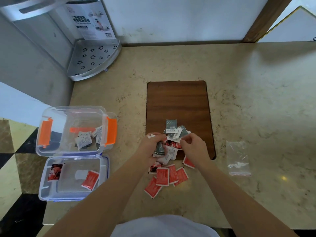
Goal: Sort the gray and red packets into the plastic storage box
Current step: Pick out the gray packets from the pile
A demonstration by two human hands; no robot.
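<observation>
Head view, early going: few gray packets (83, 140) in box (51, 151) at left, two red (90, 180) in lid (104, 178), pile (168, 161) at centre unsorted; left hand (152, 146) clutching gray ones, right hand (193, 144) pinching, contents unclear.

two hands (152, 144), one wooden board (177, 100), one clear bag (238, 158); two red packets (90, 180) in the tray (51, 194)

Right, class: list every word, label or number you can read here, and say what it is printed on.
No text is legible.
White cardboard package: printed lines, too blurred.
Gray packets: white label print, too small.
Red packets: pale markings, unreadable.
Packets in the storage box: print too small.
</observation>
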